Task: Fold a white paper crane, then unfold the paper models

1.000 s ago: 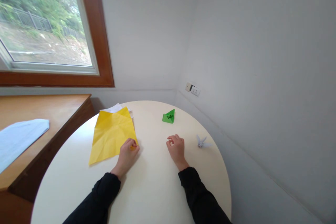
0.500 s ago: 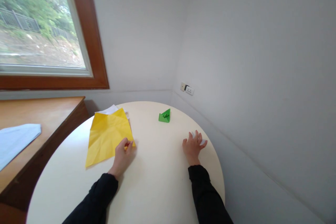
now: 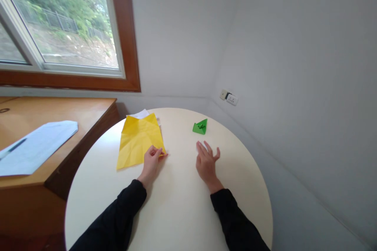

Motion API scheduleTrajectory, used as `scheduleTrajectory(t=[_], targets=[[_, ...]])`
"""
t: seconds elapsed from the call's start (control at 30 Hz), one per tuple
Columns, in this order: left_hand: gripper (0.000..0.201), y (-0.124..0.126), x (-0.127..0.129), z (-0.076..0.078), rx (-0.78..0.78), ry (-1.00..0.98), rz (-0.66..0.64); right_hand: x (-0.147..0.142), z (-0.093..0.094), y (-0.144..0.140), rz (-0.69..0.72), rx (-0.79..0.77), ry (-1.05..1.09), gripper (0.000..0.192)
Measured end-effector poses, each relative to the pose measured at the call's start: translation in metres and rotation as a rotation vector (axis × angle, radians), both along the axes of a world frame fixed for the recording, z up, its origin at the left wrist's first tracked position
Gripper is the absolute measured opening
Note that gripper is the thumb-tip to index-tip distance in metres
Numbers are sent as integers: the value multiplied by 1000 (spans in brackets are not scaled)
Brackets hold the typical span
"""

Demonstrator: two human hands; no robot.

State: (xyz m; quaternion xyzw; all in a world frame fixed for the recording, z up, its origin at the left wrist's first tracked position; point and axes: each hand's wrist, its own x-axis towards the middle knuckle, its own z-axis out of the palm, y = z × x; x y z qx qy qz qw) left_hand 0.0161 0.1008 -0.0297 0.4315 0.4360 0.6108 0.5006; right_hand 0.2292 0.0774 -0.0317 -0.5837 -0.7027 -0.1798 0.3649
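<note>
On the round tabletop [image 3: 176,211] the left hand [image 3: 152,161] pinches the near right corner of the yellow paper [image 3: 140,139], which lies flat. A white sheet [image 3: 143,113] is mostly hidden beneath the yellow paper's far edge. The right hand [image 3: 206,161] rests to the right of the yellow paper, fingers spread, grasping nothing that shows; whether anything lies under its palm cannot be told. Beyond it stands a green folded piece [image 3: 200,127].

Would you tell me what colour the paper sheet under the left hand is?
Yellow; the paper sheet shows best in the head view.
</note>
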Motion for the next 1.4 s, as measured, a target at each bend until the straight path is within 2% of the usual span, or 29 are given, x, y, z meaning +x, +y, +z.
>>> scheduleTrajectory(t=[0.07,0.13,0.23,0.3,0.43,0.57,0.7,0.83,1.03,1.2,1.3,1.4], targets=[[27,-2,0,2,-67,-83,-73,-28,1,-5,192,-18,-36,52],[26,-4,-2,5,-165,-195,-200,-51,3,-8,341,-40,-65,55],[28,-5,-6,8,-361,-490,-493,-73,4,-9,473,-57,-77,55],[24,-5,-8,8,-403,-599,-580,-78,5,-8,523,-67,-74,53],[11,-2,-8,6,-390,-642,-565,-77,7,-8,565,-104,-74,46],[9,2,-7,4,-379,-641,-534,-75,7,-8,581,-113,-70,40],[10,2,-8,4,-375,-639,-509,-76,5,-8,615,-32,-32,29],[8,1,-9,6,-388,-676,-522,-75,9,-10,630,94,47,27],[13,-4,-9,12,-429,-725,-558,-71,8,-10,553,193,261,24],[12,-6,-6,14,-466,-704,-549,-68,3,-4,506,107,449,27],[12,-5,-5,12,-480,-691,-559,-68,1,-2,556,23,454,25],[12,-7,-2,11,-455,-668,-578,-68,0,-1,576,12,435,22]])
